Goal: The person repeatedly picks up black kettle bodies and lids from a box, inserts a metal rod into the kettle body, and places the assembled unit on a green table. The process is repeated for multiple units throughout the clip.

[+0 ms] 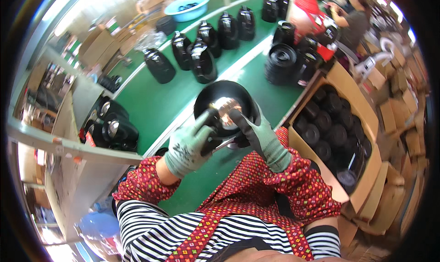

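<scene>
Both my hands wear pale green gloves with dark fingers. Between them is a glossy black round shell (206, 96), its open end facing up and a shiny silver dome-like surface (225, 107) inside. My left hand (188, 145) grips its near left side, with fingers reaching over the rim. On the right side my right hand (261, 136) holds the rim, a dark finger reaching inside toward the silver part. What lies under the shell is hidden by it and my hands.
Several glossy black jug-like bodies (201, 62) stand on the green worktop (137, 97). A stack of black round parts (280, 62) is beyond. To my right is a carton (366, 106) of black round pieces; a blue basin (187, 14) sits far back. Another person (353, 21) works at far right.
</scene>
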